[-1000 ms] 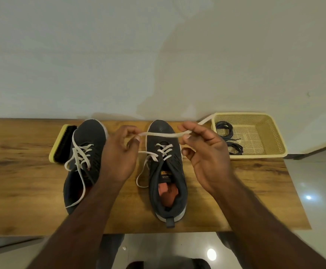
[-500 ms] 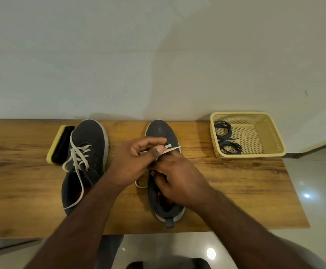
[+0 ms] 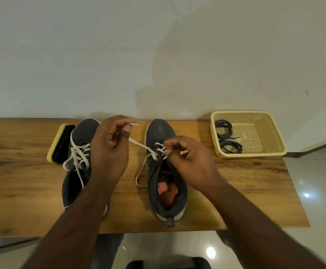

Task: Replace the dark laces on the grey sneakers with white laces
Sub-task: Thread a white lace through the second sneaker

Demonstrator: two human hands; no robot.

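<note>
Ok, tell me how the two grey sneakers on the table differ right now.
The left sneaker has white lace crossed through several rows, its ends lying loose; the right sneaker is laced only near the toe. The left sneaker is partly hidden behind the left hand; the right sneaker is being worked, with the left hand pulling its white lace and the right hand at its eyelets. Both are grey, toes toward the wall.

left grip (image 3: 111, 144) pinching, right grip (image 3: 187, 158) pinching
</note>
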